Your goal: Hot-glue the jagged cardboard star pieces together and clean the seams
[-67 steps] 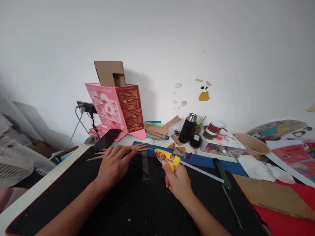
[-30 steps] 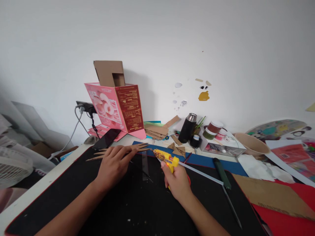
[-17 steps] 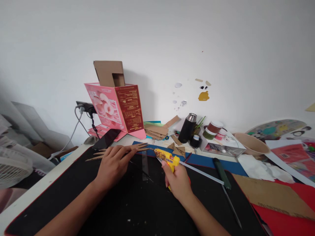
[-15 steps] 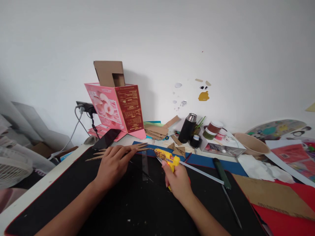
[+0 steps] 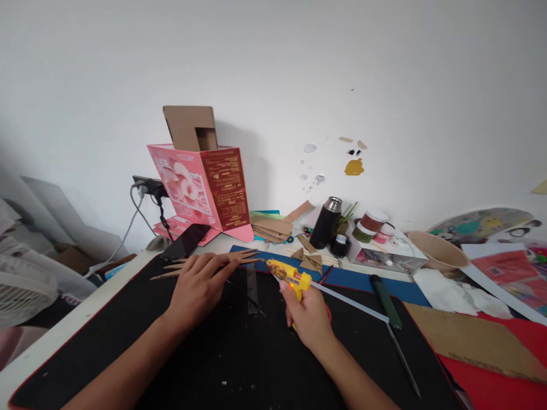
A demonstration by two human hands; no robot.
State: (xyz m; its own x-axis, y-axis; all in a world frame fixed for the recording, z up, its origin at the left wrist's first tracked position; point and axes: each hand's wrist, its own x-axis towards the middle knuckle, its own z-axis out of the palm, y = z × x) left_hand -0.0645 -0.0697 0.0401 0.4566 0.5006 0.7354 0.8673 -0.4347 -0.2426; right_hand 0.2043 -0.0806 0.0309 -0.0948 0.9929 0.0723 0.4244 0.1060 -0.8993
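My right hand is wrapped round a yellow hot glue gun, its small light glowing orange. A long translucent glue stick sticks out of the gun's back end, and the nozzle points left. My left hand is closed on a cardboard piece with pointed, spiky strips that show on both sides of the hand. The nozzle is close to the right-hand tips of the strips; whether they touch I cannot tell. Beneath, on the black mat, lies a clear ruler.
A pink box stands at the back left beside a phone. Behind the gun are cardboard scraps, a black thermos and paint jars. A green-handled tool and a cardboard sheet lie right.
The glue gun's nozzle has shifted very slightly left. Both hands keep their holds and almost the same positions.
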